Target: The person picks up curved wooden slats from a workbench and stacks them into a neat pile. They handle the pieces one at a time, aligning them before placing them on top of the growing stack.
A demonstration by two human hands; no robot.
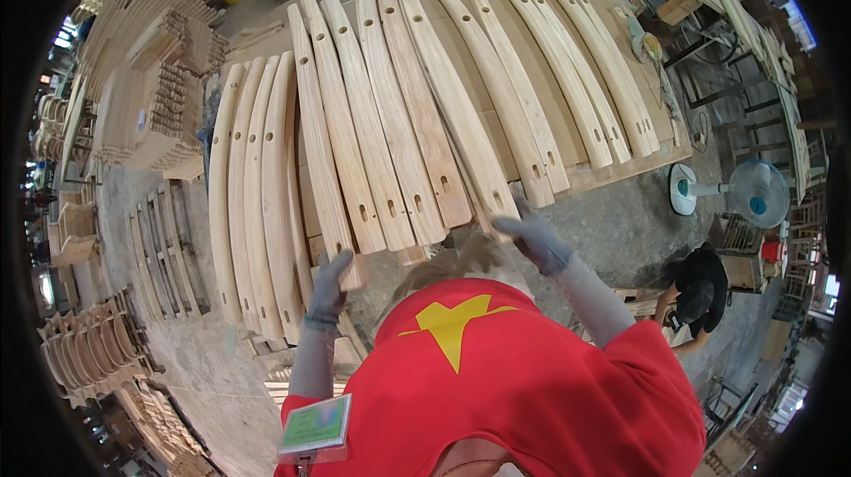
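Observation:
Long, curved wooden bars, each with a slot near one end and a round hole near the other, lie side by side before me. My gloved left hand (329,287) is closed on the near end of one curved wooden bar (326,184) in the left part of the row. Around the near end of another curved wooden bar (468,136), close to the middle, my gloved right hand (537,239) has its fingers wrapped. Between these two lie several more curved wooden bars (377,122), their slots facing up. Palm sides of both gloves are hidden.
Under the bars is a board-topped table (612,167). More curved bars (250,202) lie at its left. Wood stacks (146,105) and a pallet (164,251) stand farther left. On the right are a fan (753,195) and a crouching person (696,295).

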